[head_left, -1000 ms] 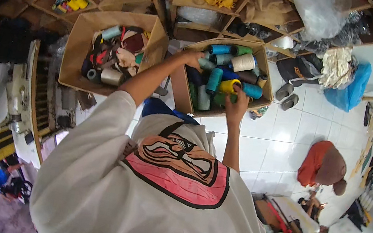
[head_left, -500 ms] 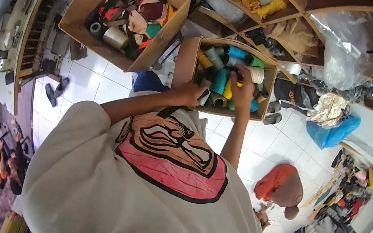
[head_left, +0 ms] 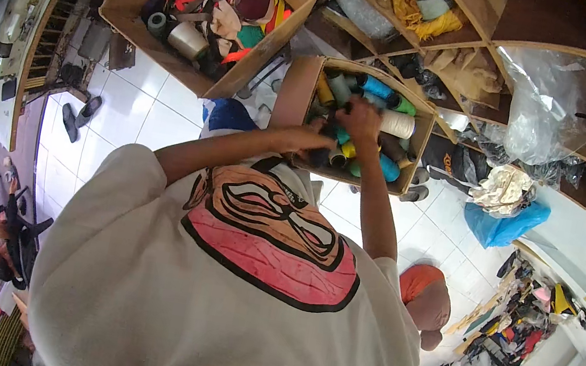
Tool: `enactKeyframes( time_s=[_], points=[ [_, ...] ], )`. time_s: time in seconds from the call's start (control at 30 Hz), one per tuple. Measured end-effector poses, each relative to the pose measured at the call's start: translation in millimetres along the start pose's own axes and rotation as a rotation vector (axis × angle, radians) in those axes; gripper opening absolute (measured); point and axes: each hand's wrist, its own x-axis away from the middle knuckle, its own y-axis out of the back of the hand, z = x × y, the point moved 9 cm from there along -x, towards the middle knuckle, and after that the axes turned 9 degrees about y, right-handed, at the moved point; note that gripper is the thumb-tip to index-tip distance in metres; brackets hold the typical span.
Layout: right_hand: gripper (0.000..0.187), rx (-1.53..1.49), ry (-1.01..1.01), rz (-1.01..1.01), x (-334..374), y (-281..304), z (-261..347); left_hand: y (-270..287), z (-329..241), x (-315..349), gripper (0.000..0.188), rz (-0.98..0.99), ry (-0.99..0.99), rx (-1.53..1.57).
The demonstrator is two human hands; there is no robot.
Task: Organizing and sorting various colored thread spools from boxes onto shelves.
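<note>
A cardboard box [head_left: 296, 102] in front of me holds several thread spools. My right hand [head_left: 359, 119] is inside it, fingers curled down among the spools; what they grip is hidden. Beside its knuckles lies a white thread spool [head_left: 397, 124]. A blue spool [head_left: 374, 85] and a green spool [head_left: 404, 105] are at the far side. My left hand [head_left: 308, 140] reaches over the near left edge of the box, fingers stretched out, with nothing visible in it. Close to both hands are a yellow spool [head_left: 347, 149] and a blue spool [head_left: 388, 168].
A larger cardboard box [head_left: 268, 51] with fabric scraps and spools stands at far left. Wooden shelves [head_left: 480, 40] hold cloth and plastic. A blue bag [head_left: 503, 222] lies at right; a person in an orange top [head_left: 422, 281] is nearby. Sandals [head_left: 79, 118] lie on the tiles.
My right hand has moved left, away from the white spool. My left hand has drawn slightly nearer to it, its fingers straighter, and the grey spool beside it no longer shows. The view has shifted slightly.
</note>
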Motion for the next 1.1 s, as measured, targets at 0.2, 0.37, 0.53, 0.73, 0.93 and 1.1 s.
enactKeyframes(
  time_s=[0.2,0.37,0.53,0.73,0.93,1.1],
  points=[
    [0.024,-0.159,-0.364,-0.523,40.0,27.5,-66.2,46.0,-42.8,-5.8,0.075,0.061,0.015,0.942],
    [0.03,-0.615,-0.417,-0.77,92.6,44.7,-63.6,87.7,-66.0,-29.2,0.073,-0.222,-0.083,-0.285],
    [0.045,-0.166,-0.564,-0.5,122.2,14.0,-10.9,34.8,-64.0,-32.1,0.082,-0.311,-0.147,-1.127],
    [0.054,-0.259,-0.113,-0.434,98.5,31.1,30.8,28.9,-46.8,-45.6,0.07,-0.76,-0.462,-0.866],
    [0.072,-0.427,-0.284,-0.552,104.2,44.4,-54.5,37.4,-44.5,-30.9,0.047,-0.596,-0.192,-0.998],
    [0.09,-0.268,-0.531,-0.511,101.3,19.0,-155.1,30.6,-35.5,5.1,0.035,-0.471,-0.542,-0.879]
  ],
)
